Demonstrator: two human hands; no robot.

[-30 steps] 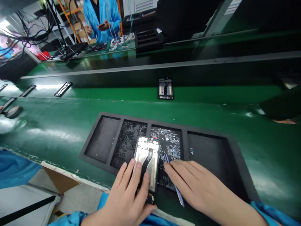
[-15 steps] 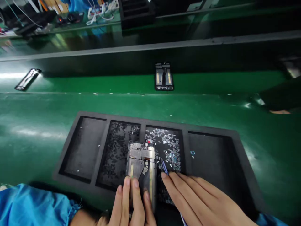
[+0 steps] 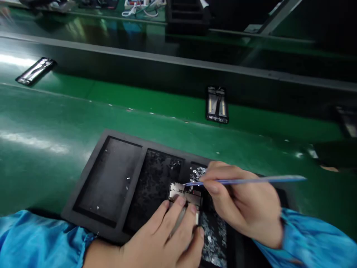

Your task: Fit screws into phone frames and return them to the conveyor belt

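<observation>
My left hand [image 3: 164,238] lies over an opened phone [image 3: 176,190], fingers across its metal plates and pressing along its side. The phone rests above a black foam tray [image 3: 92,160] divided into compartments; my hand hides its lower part. My right hand [image 3: 245,201] pinches slim blue tweezers [image 3: 251,181], held almost level. Their tip reaches the phone's top edge, though I cannot tell whether it touches. Small shiny parts [image 3: 214,238] lie scattered in the compartment under my right hand, and dark little pieces [image 3: 152,186] fill the one to its left.
On the green strip beyond the tray lie another opened phone [image 3: 217,105] and a tilted one [image 3: 36,70] at the left. A dark sleeve [image 3: 340,154] of another person shows at the right edge. White cables [image 3: 139,11] and a black rack [image 3: 186,15] stand at the back.
My right hand has risen from the tray and turned, bringing the tweezers to the phone's top edge. My left hand has spread further over the phone. The camera view has tilted.
</observation>
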